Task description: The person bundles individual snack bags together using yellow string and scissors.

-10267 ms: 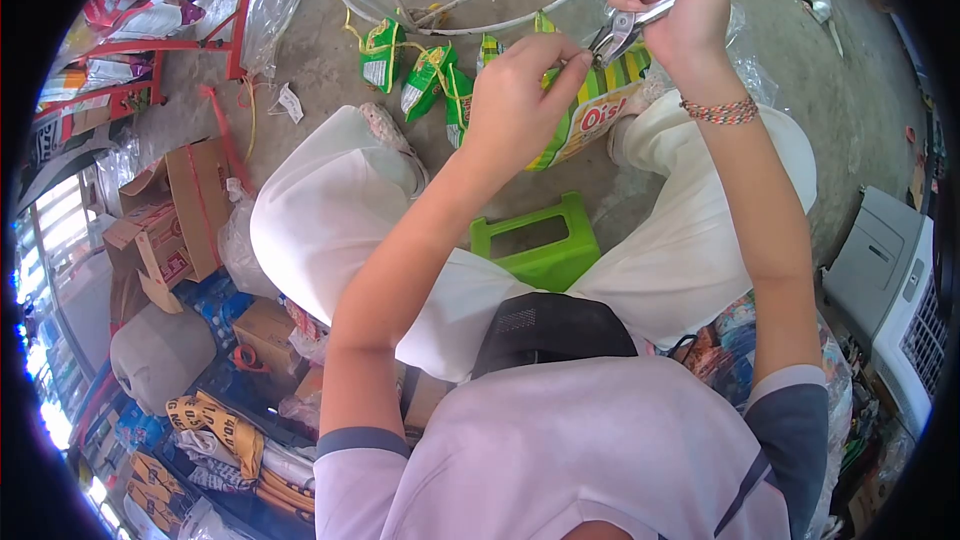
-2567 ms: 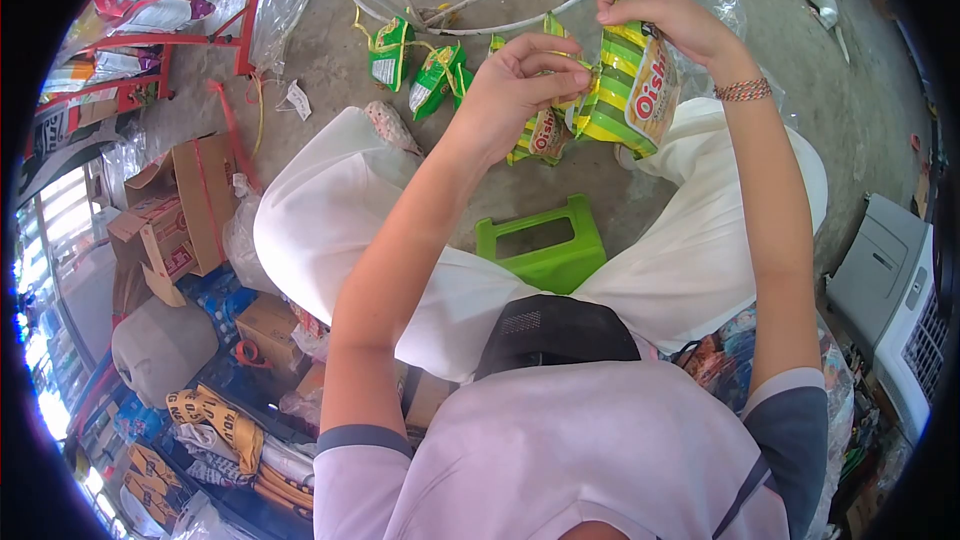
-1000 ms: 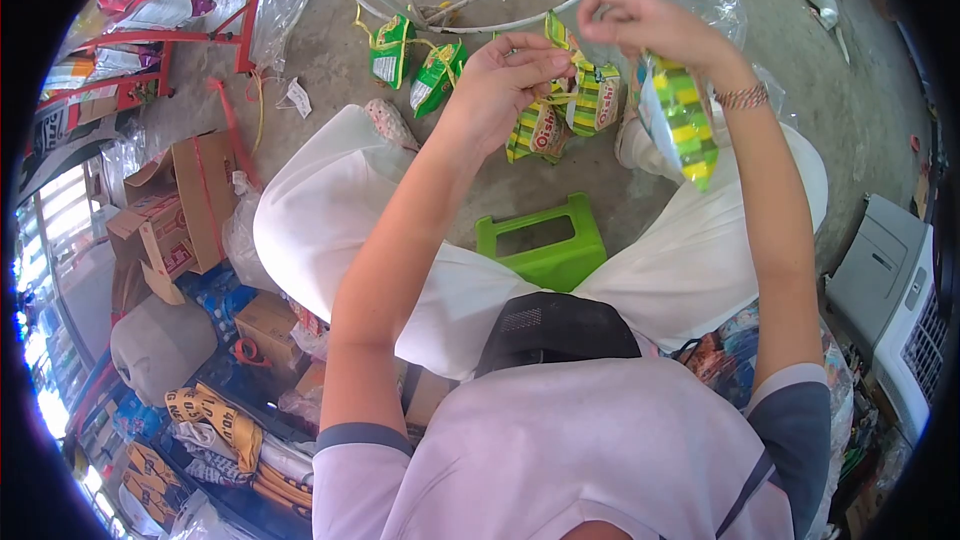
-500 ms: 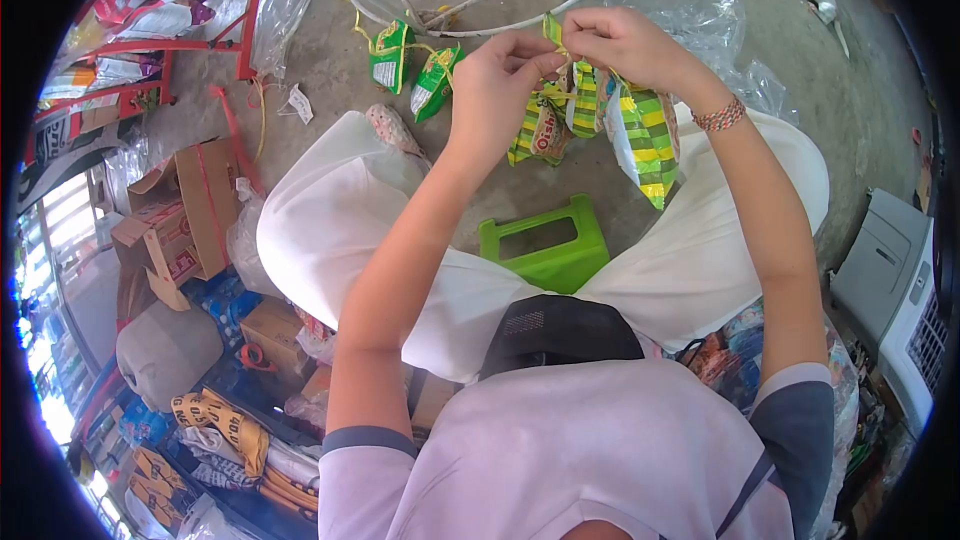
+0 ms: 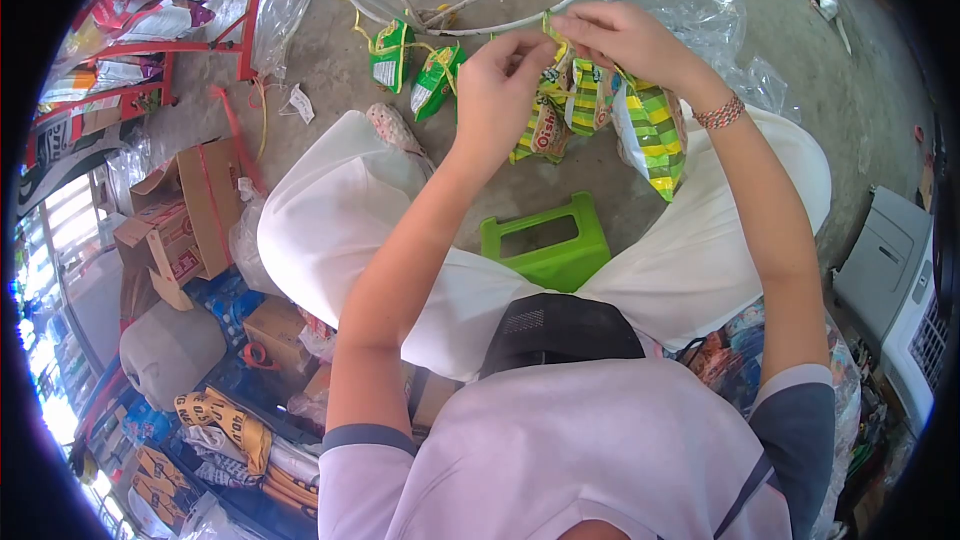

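Observation:
My left hand [image 5: 505, 90] has its fingers closed at the yellow string, above a yellow-green striped snack packet [image 5: 543, 132]. Close by on the right, my right hand [image 5: 625, 40] pinches at the top of the packets, near a thin green strip; the fingertips partly hide what they grip. Beneath my hands hang a middle striped packet [image 5: 586, 98] and a larger striped packet [image 5: 652, 138] with a silver side. Two green packets [image 5: 391, 55] [image 5: 434, 82] on the same string lie to the left of my left hand.
A green plastic stool [image 5: 560, 252] stands between my white-clad knees. A white metal frame [image 5: 510, 25] is beyond my hands, with clear plastic [image 5: 680, 0] on the floor. Cardboard boxes [image 5: 210, 205] are at left, a grey plastic case [image 5: 880, 260] at right.
My hands have moved slightly apart at the fingertips. The green strip at the top shows less, and the larger striped packet has swung a little to the right.

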A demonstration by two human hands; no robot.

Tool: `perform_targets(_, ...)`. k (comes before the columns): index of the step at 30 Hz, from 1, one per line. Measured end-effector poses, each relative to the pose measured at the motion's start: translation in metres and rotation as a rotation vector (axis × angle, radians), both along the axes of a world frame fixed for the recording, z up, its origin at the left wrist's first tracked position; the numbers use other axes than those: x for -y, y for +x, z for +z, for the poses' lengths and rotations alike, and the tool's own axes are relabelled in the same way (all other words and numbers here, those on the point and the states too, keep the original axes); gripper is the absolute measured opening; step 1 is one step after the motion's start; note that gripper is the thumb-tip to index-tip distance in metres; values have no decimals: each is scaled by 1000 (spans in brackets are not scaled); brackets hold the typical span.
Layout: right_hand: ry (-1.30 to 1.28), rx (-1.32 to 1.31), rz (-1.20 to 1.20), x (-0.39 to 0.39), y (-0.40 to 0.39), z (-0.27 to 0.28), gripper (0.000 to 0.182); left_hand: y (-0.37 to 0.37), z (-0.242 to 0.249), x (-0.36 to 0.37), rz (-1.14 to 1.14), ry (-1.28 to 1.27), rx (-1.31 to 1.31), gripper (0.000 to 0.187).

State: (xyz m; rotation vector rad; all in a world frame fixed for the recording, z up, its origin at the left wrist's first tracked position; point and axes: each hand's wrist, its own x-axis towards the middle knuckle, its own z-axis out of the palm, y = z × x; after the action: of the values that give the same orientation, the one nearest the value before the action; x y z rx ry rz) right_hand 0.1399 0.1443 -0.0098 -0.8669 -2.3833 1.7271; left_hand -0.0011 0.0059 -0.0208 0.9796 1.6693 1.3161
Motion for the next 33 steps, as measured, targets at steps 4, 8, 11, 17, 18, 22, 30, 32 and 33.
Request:
perform_targets(4, 78, -1, 73, 5, 2, 10, 26, -8, -1, -1, -9, -12, 123, 21)
perform_targets(8, 73, -61, 73, 3, 3, 3, 21, -7, 1, -1, -36, -52, 84, 20)
perform_targets(11, 102, -65, 72, 2, 1, 1, 22, -8, 4, -3, -41, -63, 92, 20)
perform_targets(17, 111, -110, 2, 5, -2, -5, 28, 0, 7, 0, 18, 153, -327, 15)
perform_targets(18, 102, -95, -5, 5, -2, -5, 29, 0, 7, 0, 23, 156, -345, 15)
perform_targets(22, 34, -86, -44, 3, -3, -5, 30, 1, 6, 0, 47, 104, -243, 15)
perform_targets(30, 37, -67, 18, 4, 0, 2, 23, -4, 4, 1, 39, 58, -94, 18)
perform_targets(32, 27, -132, -31, 7, -2, -4, 24, -3, 6, 1, 44, 44, -155, 16)
perform_targets(33, 58, -137, -30, 7, -3, -5, 24, -2, 6, 2, 42, 80, -232, 15)
